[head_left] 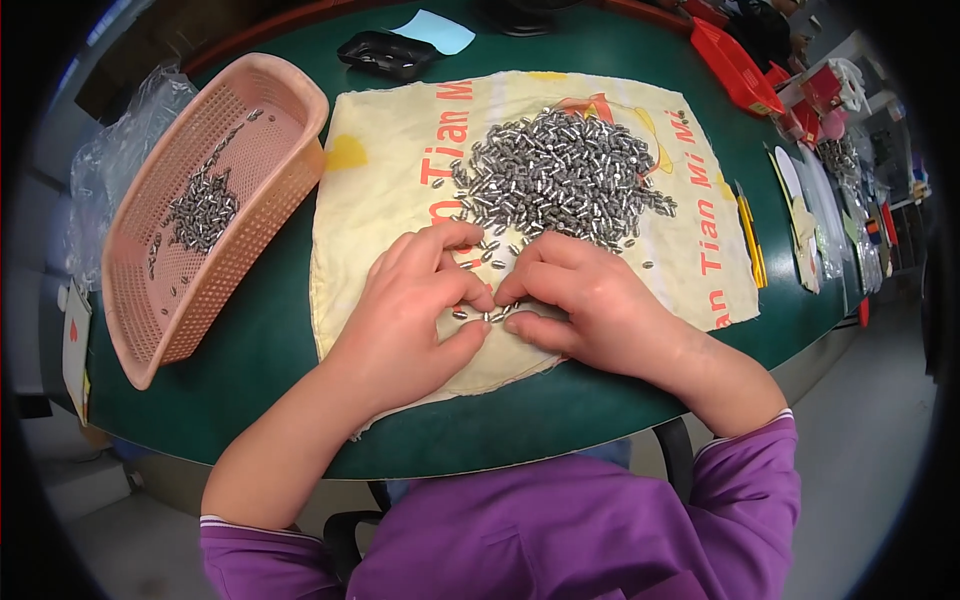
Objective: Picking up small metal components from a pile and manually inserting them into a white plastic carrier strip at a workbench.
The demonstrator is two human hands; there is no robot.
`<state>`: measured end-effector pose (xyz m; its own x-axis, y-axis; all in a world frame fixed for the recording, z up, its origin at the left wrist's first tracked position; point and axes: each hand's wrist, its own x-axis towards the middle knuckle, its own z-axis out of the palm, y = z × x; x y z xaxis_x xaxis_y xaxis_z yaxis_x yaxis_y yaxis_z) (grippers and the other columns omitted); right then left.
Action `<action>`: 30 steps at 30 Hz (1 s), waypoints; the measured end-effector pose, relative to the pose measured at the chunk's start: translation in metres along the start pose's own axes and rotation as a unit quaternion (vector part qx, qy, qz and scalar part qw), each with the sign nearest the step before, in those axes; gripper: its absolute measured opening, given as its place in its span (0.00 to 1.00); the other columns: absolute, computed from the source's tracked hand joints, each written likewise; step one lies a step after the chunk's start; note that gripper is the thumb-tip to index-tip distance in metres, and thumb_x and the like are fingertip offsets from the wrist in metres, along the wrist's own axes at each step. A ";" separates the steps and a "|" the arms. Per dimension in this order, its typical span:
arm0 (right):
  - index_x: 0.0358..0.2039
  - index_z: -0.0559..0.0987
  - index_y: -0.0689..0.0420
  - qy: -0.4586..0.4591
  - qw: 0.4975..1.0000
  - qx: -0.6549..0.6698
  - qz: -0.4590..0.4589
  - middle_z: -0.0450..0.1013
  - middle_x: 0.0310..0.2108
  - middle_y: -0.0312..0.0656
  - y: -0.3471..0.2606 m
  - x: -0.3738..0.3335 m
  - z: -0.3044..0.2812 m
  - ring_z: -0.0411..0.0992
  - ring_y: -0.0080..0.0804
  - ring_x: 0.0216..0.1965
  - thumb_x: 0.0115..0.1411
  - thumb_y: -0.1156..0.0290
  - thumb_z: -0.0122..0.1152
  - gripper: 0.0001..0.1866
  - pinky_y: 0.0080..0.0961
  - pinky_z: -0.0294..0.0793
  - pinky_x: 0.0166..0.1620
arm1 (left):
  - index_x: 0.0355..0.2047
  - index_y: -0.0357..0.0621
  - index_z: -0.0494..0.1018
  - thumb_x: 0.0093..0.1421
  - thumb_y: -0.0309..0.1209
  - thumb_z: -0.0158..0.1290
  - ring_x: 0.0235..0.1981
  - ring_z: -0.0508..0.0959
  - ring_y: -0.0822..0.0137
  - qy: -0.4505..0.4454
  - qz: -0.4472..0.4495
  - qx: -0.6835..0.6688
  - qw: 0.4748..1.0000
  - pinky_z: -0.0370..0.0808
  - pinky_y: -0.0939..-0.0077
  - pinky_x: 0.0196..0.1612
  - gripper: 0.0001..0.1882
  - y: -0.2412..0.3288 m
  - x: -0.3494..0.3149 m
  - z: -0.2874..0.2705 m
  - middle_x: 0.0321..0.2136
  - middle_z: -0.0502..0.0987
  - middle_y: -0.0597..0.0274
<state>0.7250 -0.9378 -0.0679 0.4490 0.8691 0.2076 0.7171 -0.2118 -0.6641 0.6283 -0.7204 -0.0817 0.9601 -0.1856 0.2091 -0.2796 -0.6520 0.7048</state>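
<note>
A large heap of small, shiny, barrel-shaped metal pieces (560, 175) lies on a cream printed cloth (390, 250). Just in front of it, over the cloth's near part, my two hands almost meet at the fingertips. Thumb and forefinger of my left hand (415, 300) close around a small metal piece (487, 317). My right hand (595, 300) pinches at another such piece (513, 309) beside it, with its other fingers curled. One loose piece (459, 313) rests under the left palm's edge, and several more lie scattered between the hands and the heap.
A pink perforated plastic basket (245, 250) with a smaller pile of metal pieces stands at the left. At the back are a black tray (388, 54) and a light blue sheet (436, 32). A red bin (735, 65) and a yellow tool (751, 240) lie on the right.
</note>
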 end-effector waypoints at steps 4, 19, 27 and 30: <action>0.37 0.81 0.55 0.023 0.999 -0.021 -0.010 0.72 0.37 0.42 0.001 -0.002 0.003 0.75 0.42 0.39 0.54 0.75 0.70 0.10 0.36 0.77 0.41 | 0.33 0.43 0.77 0.49 0.22 0.64 0.51 0.72 0.57 -0.006 0.004 0.011 1.000 0.71 0.61 0.59 0.11 0.002 0.001 -0.002 0.60 0.70 0.53; 0.31 0.79 0.55 0.064 0.997 -0.034 -0.026 0.72 0.38 0.40 0.001 -0.001 0.012 0.75 0.39 0.40 0.50 0.75 0.72 0.09 0.33 0.77 0.40 | 0.32 0.44 0.76 0.47 0.24 0.67 0.49 0.75 0.55 0.004 -0.001 -0.003 1.000 0.70 0.57 0.58 0.12 0.003 0.000 -0.001 0.60 0.70 0.49; 0.31 0.79 0.54 0.052 0.998 -0.013 -0.035 0.72 0.38 0.39 0.001 -0.003 0.010 0.75 0.39 0.41 0.49 0.73 0.74 0.10 0.34 0.77 0.42 | 0.32 0.42 0.76 0.47 0.20 0.66 0.52 0.71 0.59 -0.016 -0.023 0.000 1.000 0.71 0.63 0.60 0.12 0.006 0.000 -0.002 0.63 0.68 0.52; 0.31 0.79 0.54 0.060 0.998 -0.008 -0.029 0.72 0.38 0.39 0.000 -0.003 0.012 0.75 0.40 0.41 0.49 0.74 0.73 0.10 0.34 0.77 0.42 | 0.32 0.42 0.76 0.47 0.20 0.66 0.52 0.71 0.59 -0.016 -0.022 0.001 1.000 0.71 0.62 0.60 0.12 0.005 0.000 -0.001 0.63 0.68 0.51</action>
<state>0.7173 -0.9354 -0.0768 0.4671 0.8203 0.3301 0.7514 -0.1715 -0.6372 0.6268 -0.7227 -0.0779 0.9712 -0.1801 0.1558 -0.2368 -0.6618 0.7113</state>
